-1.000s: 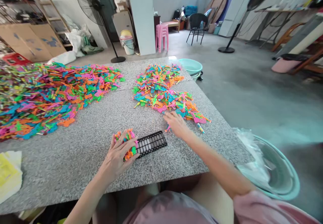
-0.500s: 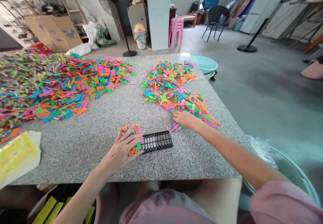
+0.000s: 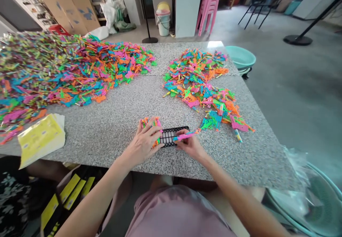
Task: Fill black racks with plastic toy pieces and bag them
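Observation:
A black plastic rack point(image 3: 167, 136) with a grid of slots lies on the speckled stone table point(image 3: 128, 119). My left hand point(image 3: 144, 143) is closed around a bunch of coloured plastic toy pieces point(image 3: 149, 122) standing in the rack's left end. Over the right end, my right hand point(image 3: 192, 146) pinches a pink toy piece point(image 3: 186, 135) with a blue tip, held nearly flat. A loose pile of pink, orange, green and blue toy pieces point(image 3: 211, 98) lies just beyond my right hand. Part of the rack is hidden under my fingers.
A large heap of similar pieces point(image 3: 80, 73) covers the table's left side. Yellow printed cards point(image 3: 40, 137) are stacked near the front left edge. A turquoise basin point(image 3: 240, 57) stands past the right edge, and a tub with clear plastic bags point(image 3: 301, 183) sits at lower right.
My right hand has come from the pile to the rack, bringing a pink toy piece. My left hand still holds the bunch in the rack. The view has shifted.

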A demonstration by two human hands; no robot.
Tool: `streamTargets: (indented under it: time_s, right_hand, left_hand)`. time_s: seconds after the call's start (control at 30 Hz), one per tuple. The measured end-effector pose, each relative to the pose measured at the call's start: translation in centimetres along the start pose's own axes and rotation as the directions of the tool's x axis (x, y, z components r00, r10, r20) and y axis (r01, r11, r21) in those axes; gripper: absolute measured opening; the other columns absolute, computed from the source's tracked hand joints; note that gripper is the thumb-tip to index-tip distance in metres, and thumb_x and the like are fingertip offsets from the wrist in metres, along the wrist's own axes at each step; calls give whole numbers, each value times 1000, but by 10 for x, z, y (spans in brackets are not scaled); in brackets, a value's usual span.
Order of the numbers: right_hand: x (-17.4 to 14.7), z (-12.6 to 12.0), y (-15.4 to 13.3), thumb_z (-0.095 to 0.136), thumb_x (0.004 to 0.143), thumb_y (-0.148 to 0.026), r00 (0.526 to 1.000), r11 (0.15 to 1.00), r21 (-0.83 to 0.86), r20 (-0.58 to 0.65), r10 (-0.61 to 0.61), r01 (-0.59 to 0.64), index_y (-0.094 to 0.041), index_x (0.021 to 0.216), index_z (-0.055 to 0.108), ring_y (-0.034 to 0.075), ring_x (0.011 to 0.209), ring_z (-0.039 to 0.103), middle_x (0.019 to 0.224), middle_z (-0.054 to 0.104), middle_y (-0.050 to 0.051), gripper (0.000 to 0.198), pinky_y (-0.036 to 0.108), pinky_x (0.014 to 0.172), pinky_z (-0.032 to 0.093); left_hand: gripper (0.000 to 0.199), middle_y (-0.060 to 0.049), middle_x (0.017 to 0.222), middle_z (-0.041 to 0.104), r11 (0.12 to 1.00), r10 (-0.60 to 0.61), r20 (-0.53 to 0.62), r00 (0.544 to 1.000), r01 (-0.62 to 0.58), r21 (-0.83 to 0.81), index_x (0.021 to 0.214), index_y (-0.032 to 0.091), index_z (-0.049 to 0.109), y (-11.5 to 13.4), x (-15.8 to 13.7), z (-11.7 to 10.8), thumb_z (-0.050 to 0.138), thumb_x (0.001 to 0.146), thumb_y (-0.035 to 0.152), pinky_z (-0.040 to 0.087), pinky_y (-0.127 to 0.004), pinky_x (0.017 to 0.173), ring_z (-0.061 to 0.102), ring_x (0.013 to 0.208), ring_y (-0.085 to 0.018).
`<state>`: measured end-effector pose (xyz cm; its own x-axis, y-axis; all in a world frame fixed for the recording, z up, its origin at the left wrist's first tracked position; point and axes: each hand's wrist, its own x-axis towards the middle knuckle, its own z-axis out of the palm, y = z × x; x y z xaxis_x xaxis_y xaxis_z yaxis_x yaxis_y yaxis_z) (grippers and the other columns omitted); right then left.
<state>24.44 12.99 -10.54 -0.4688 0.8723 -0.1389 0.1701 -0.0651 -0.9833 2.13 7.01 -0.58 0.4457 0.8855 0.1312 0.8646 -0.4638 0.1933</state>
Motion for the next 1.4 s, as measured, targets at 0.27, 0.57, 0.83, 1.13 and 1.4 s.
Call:
streamTargets:
  time_s: [0.27, 0.57, 0.83, 1.13, 1.4]
  right_hand:
    - [-5, 57, -18, 65, 79, -25, 997, 888, -458, -79, 3, -39, -19, 73, 61, 19, 62, 66, 65, 68, 1, 9, 25, 60, 45]
    - [3, 62, -41, 60, 78, -16, 998, 650, -757, 55, -34, 64, -17, 94, 62, 21, 75, 67, 83, 72, 8, 15, 25, 62, 37]
    - [7, 59, -37, 65, 76, -20, 998, 725, -687, 31, -45, 54, -17, 86, 64, 15, 64, 60, 72, 69, 3, 11, 23, 57, 33]
    - [9, 48, -23, 61, 78, -25, 995, 770, -637, -59, -82, 26, -18, 75, 66, 15, 61, 60, 66, 66, 1, 9, 23, 60, 39]
    - [6, 67, -50, 53, 87, -20, 987, 554, -824, 160, 30, 117, -14, 104, 65, 23, 82, 67, 91, 72, 12, 22, 29, 69, 45]
  left_hand:
    - [22, -10, 130, 58, 1000, 1, -23, 1000, -1, -25, 113, 20, 60, 1, 1, 1, 51, 93, 23, 12, -65, 116, 18, 147, -35]
    - [52, -10, 134, 55, 997, -37, -2, 999, 37, -74, 137, 24, 46, 5, 1, -2, 53, 86, 20, 13, -67, 114, 21, 146, -37]
    - [39, -9, 129, 58, 999, -5, -60, 998, 3, -42, 132, 28, 54, -7, 0, 10, 49, 95, 42, 14, -65, 115, 23, 145, -35]
    - [42, -8, 134, 57, 997, -33, -35, 999, 30, -71, 138, 27, 50, -7, -1, 12, 48, 97, 36, 9, -65, 116, 21, 147, -34]
    - [45, -8, 128, 57, 997, -36, -45, 998, 33, -76, 131, 30, 55, 0, 2, 5, 60, 87, 33, 10, -66, 115, 25, 144, -37]
